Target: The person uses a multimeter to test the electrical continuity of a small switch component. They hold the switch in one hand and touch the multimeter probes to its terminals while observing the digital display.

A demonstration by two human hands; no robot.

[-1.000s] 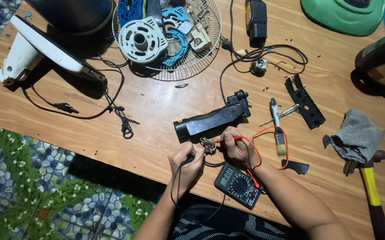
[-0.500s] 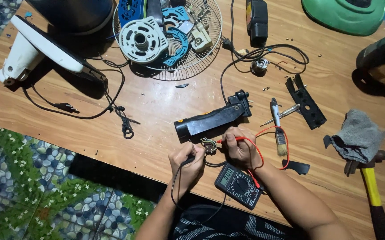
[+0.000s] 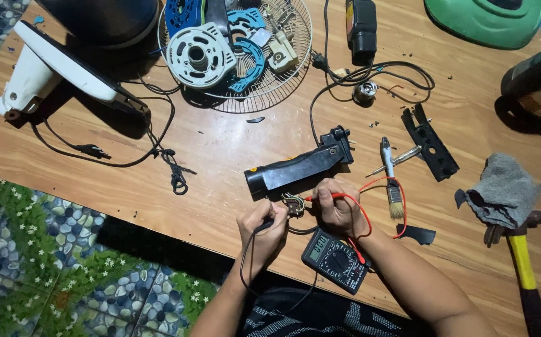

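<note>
Over table edge, left hand [image 3: 263, 234] grips black probe [image 3: 264, 225], right hand [image 3: 339, 209] pinches red probe [image 3: 325, 196] w/ tips at small part [image 3: 293, 204].

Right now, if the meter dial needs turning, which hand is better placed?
Probably the right hand: it holds the red probe just above the multimeter. The left hand, holding the black probe, sits farther off.

Your right hand [image 3: 339, 212] grips a red probe [image 3: 323, 197]; your left hand [image 3: 263, 232] a black one. Black handle [image 3: 295, 170] just above them. Dark grey multimeter [image 3: 336, 259] below, green display. Grey rag [image 3: 504, 190], yellow-handled hammer [image 3: 523, 268] far right.
</note>
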